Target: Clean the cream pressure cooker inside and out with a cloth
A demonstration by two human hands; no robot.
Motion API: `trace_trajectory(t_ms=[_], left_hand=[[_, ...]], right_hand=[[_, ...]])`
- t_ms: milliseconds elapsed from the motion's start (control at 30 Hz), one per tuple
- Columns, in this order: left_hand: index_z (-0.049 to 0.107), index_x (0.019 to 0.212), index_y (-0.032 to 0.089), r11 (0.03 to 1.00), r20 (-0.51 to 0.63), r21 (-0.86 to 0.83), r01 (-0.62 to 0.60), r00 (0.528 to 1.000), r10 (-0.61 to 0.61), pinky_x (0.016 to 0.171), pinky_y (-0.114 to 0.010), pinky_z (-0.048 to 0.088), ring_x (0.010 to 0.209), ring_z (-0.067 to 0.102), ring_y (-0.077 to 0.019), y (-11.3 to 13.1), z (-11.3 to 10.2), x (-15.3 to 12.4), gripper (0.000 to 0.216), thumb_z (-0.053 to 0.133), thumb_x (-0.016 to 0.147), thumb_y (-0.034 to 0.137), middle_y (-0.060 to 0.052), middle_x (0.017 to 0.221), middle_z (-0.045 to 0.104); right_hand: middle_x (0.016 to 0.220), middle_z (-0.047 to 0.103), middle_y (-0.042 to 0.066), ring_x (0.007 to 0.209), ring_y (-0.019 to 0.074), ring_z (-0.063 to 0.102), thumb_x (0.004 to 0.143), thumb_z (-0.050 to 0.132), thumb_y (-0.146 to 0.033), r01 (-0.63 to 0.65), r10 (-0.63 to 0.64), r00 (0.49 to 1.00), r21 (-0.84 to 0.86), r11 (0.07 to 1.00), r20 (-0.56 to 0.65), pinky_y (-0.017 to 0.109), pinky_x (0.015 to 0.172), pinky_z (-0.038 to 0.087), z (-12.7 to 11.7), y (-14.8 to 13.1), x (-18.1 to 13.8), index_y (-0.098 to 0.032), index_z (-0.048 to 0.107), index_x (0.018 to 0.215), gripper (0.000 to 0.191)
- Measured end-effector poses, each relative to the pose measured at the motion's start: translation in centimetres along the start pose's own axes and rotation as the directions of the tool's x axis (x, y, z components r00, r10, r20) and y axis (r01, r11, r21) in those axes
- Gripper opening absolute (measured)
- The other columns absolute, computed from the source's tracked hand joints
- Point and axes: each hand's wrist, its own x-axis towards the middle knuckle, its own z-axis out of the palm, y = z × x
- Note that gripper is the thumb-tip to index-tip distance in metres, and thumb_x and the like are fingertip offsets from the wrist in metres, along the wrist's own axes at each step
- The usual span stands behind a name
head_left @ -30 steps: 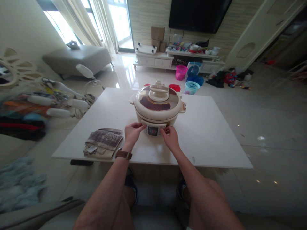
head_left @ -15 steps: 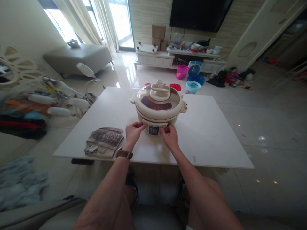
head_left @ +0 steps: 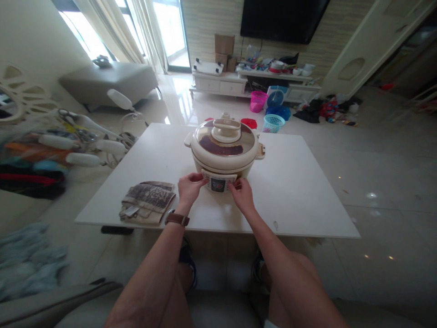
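A cream electric pressure cooker (head_left: 223,159) stands on the white table (head_left: 290,182), its lid (head_left: 251,142) on top with a raised handle. On its front is a control panel (head_left: 217,184) with a dark display. My left hand (head_left: 189,187), a brown watch (head_left: 176,218) on its wrist, has thumb and fingers closed at the panel's left edge. At the right edge my right hand (head_left: 243,193) is closed the same way, fingers curled. The fingertips are small here, so how firmly they grip is hard to make out. A folded brown patterned towel (head_left: 148,202) lies left of my left wrist.
Beyond the table are a turquoise basket (head_left: 273,123), a pink basket (head_left: 257,101) and a low white cabinet (head_left: 218,85) with items on top. A lamp-like fixture with white shades (head_left: 109,146) is at the left. My legs are below the table's near edge.
The camera view has shifted very slightly. Both hands stay at the panel's edges, and the cooker stays in place on the table.
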Motion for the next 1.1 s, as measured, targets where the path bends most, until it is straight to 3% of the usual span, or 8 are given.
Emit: trace_trajectory(t_ms=[1100], left_hand=[[0.083,0.085,0.016,0.999,0.009,-0.050,0.014,1.000,-0.013,0.076,-0.033,0.056,0.081,0.076,-0.0228,-0.6,0.3,0.1,0.028,0.091,0.062,0.030,-0.008,0.087,0.083]], right_hand=[[0.083,0.056,0.000,0.079,0.0203,0.057,0.088,0.065,-0.048,0.007,-0.008,1.000,-0.060,0.998,-0.013,0.033,0.075,0.043,0.0,-0.4,-0.5,-0.025,0.050,0.074,0.031]])
